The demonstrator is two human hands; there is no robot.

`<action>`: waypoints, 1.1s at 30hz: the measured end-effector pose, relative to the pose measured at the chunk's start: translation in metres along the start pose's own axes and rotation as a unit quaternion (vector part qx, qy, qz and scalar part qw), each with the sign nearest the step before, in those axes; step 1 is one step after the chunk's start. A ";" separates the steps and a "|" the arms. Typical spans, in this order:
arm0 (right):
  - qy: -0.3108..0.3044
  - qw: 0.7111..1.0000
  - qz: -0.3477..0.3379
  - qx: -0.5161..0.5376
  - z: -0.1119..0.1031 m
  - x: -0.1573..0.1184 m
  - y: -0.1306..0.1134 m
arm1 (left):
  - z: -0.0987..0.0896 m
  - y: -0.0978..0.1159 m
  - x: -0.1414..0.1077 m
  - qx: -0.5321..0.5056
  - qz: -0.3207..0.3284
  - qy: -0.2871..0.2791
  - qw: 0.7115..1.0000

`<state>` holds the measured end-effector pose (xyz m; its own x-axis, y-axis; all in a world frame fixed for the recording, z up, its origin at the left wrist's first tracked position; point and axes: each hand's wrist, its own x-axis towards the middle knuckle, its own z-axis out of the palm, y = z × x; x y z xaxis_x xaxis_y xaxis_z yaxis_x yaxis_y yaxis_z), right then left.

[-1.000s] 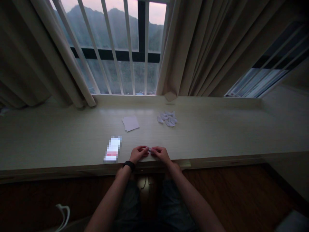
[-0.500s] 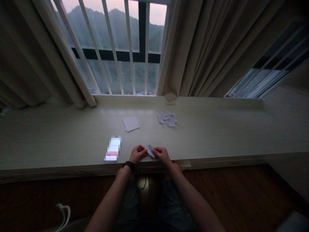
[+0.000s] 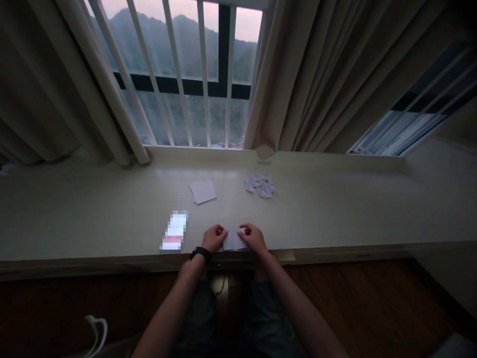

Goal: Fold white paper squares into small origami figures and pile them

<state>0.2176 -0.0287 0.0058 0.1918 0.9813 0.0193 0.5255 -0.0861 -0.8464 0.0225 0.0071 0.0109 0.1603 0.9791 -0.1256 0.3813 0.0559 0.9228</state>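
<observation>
A white paper [image 3: 233,240] held at its sides by the left hand [image 3: 214,238] and the right hand [image 3: 254,238], crumpled pieces [image 3: 263,187] gathered on the table [image 3: 324,209].

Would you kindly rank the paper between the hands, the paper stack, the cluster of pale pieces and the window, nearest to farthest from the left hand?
1. Paper, touching the left hand.
2. Paper stack, ahead, slightly left.
3. Cluster, ahead-right.
4. Window, farthest back.
</observation>
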 end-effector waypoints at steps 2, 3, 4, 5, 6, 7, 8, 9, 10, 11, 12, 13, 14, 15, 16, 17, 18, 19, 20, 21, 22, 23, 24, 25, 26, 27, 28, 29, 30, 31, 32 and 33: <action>0.014 0.999 -0.008 -0.036 0.001 0.001 -0.001 | -0.001 0.003 -0.002 0.061 0.032 0.003 0.998; 0.021 0.999 -0.009 -0.048 0.002 0.000 -0.002 | -0.001 0.004 -0.003 0.085 0.047 0.006 0.995; 0.029 0.998 -0.009 -0.055 0.003 -0.001 -0.002 | -0.002 0.005 -0.005 0.109 0.062 0.009 0.992; 0.035 0.997 -0.010 -0.061 0.005 -0.002 -0.002 | -0.002 0.006 -0.007 0.133 0.083 0.014 0.988; 0.041 0.997 -0.011 -0.067 0.006 -0.003 -0.002 | -0.002 0.007 -0.009 0.160 0.111 0.018 0.981; 0.044 0.996 -0.012 -0.075 0.008 -0.004 -0.001 | -0.001 0.008 -0.012 0.188 0.145 0.020 0.971; 0.045 0.995 -0.014 -0.083 0.009 -0.005 -0.001 | 0.000 0.008 -0.014 0.217 0.182 0.019 0.959; 0.044 0.995 -0.016 -0.092 0.009 -0.006 -0.002 | 0.001 0.008 -0.016 0.247 0.218 0.013 0.944; 0.040 0.994 -0.017 -0.103 0.010 -0.006 -0.002 | 0.002 0.008 -0.018 0.278 0.250 -0.001 0.927; 0.035 0.993 -0.015 -0.114 0.010 -0.007 -0.003 | 0.003 0.007 -0.020 0.309 0.275 -0.019 0.910; 0.030 0.991 -0.012 -0.127 0.009 -0.007 -0.004 | 0.003 0.006 -0.021 0.338 0.293 -0.038 0.893; 0.026 0.990 -0.010 -0.139 0.008 -0.007 -0.006 | 0.004 0.005 -0.022 0.365 0.306 -0.054 0.877; 0.022 0.988 -0.007 -0.152 0.008 -0.007 -0.007 | 0.004 0.003 -0.022 0.389 0.316 -0.065 0.863; 0.020 0.986 -0.005 -0.163 0.007 -0.007 -0.009 | 0.004 0.002 -0.023 0.408 0.322 -0.071 0.851; 0.019 0.985 -0.006 -0.173 0.006 -0.007 -0.010 | 0.004 0.000 -0.023 0.425 0.326 -0.071 0.842; 0.021 0.983 -0.008 -0.182 0.006 -0.007 -0.012 | 0.003 -0.001 -0.024 0.437 0.329 -0.068 0.834; 0.023 0.982 -0.009 -0.188 0.006 -0.007 -0.012 | 0.003 -0.002 -0.024 0.446 0.331 -0.066 0.829; 0.025 0.981 -0.007 -0.193 0.006 -0.007 -0.013 | 0.003 -0.003 -0.024 0.452 0.331 -0.062 0.826; 0.026 0.980 -0.003 -0.196 0.006 -0.007 -0.014 | 0.003 -0.004 -0.025 0.456 0.331 -0.059 0.824; 0.027 0.980 0.004 -0.198 0.007 -0.006 -0.014 | 0.003 -0.005 -0.025 0.457 0.330 -0.055 0.824; 0.028 0.980 0.010 -0.198 0.007 -0.006 -0.014 | 0.003 -0.006 -0.026 0.456 0.328 -0.052 0.826; 0.028 0.980 0.015 -0.198 0.008 -0.006 -0.014 | 0.004 -0.007 -0.026 0.454 0.326 -0.050 0.828; 0.029 0.980 0.017 -0.197 0.008 -0.006 -0.013 | 0.004 -0.008 -0.026 0.451 0.324 -0.049 0.830; 0.030 0.980 0.017 -0.194 0.008 -0.006 -0.013 | 0.004 -0.009 -0.026 0.447 0.323 -0.050 0.833; 0.031 0.981 0.015 -0.192 0.008 -0.006 -0.013 | 0.005 -0.010 -0.025 0.441 0.323 -0.052 0.836; 0.031 0.982 0.012 -0.188 0.008 -0.006 -0.012 | 0.004 -0.010 -0.024 0.435 0.326 -0.055 0.838; 0.030 0.982 0.010 -0.184 0.007 -0.006 -0.012 | 0.004 -0.010 -0.023 0.429 0.331 -0.061 0.839; 0.028 0.984 0.007 -0.178 0.007 -0.005 -0.011 | 0.003 -0.009 -0.022 0.422 0.339 -0.069 0.838; 0.027 0.985 0.006 -0.173 0.007 -0.005 -0.011 | 0.001 -0.008 -0.020 0.415 0.348 -0.079 0.837; 0.028 0.985 0.005 -0.168 0.007 -0.005 -0.011 | 0.000 -0.006 -0.018 0.409 0.358 -0.090 0.835; 0.030 0.986 0.007 -0.162 0.006 -0.005 -0.010 | -0.002 -0.004 -0.017 0.401 0.366 -0.100 0.834; 0.032 0.987 0.009 -0.156 0.006 -0.004 -0.010 | -0.003 -0.001 -0.015 0.392 0.369 -0.107 0.836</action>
<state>0.2062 -0.0310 0.0109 0.2509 0.9668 0.0478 0.7488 -0.1626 -0.6425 0.0169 -0.0075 0.0127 0.7428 0.6277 0.2330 0.5722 -0.7758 0.2660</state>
